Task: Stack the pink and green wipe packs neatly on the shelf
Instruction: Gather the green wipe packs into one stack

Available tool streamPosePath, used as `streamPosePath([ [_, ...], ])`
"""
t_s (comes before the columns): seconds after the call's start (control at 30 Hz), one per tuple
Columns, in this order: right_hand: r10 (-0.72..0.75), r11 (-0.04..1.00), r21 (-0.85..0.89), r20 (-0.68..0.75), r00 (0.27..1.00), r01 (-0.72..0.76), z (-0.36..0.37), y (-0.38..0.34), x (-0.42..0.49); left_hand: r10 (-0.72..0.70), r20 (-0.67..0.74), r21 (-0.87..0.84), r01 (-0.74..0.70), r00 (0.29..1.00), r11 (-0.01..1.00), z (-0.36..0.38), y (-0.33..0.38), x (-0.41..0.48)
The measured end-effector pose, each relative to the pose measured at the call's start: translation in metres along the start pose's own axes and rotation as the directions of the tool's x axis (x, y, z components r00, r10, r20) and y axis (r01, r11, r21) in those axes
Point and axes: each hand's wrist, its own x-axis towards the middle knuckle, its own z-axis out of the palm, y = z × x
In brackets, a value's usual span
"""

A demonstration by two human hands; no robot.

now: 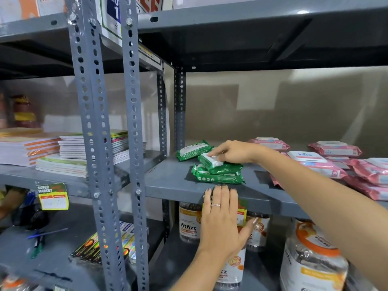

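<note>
Three green wipe packs lie on the grey shelf (172, 181). One green pack (194, 150) sits alone near the back left. Another green pack (218, 165) rests askew on top of a third green pack (218, 177). My right hand (235, 152) grips the top pack from above. My left hand (222, 217) is flat against the shelf's front edge, fingers apart and empty. Several pink wipe packs (317, 162) lie loosely piled on the right of the same shelf.
Grey perforated uprights (134, 127) stand left of the shelf. Stacks of notebooks (71, 152) fill the neighbouring shelf at left. Jars labelled fitfizz (190, 221) stand on the shelf below. The shelf above (262, 19) hangs low over the packs.
</note>
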Motion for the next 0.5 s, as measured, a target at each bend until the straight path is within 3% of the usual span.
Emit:
streamPosePath([
  [0.13, -0.035, 0.988, -0.156, -0.132, 0.991, 0.014, 0.005, -0.001, 0.007, -0.009, 0.021, 0.008, 0.009, 1.0, 1.0, -0.002, 0.001, 0.0],
  [0.2, -0.025, 0.989, -0.145, -0.142, 0.989, 0.005, -0.004, 0.005, 0.009, -0.009, 0.022, -0.006, 0.009, 1.0, 1.0, -0.004, 0.0, 0.0],
  [0.37, -0.066, 0.997, 0.04, 0.091, 0.994, 0.062, -0.017, 0.017, -0.002, 0.015, 0.024, -0.022, -0.015, 1.0, 1.0, -0.004, -0.002, 0.0],
  [0.5, -0.078, 0.997, -0.018, 0.003, 0.997, 0.078, -0.011, 0.02, 0.001, 0.023, -0.015, -0.002, -0.023, 1.0, 1.0, 0.0, -0.003, 0.0],
])
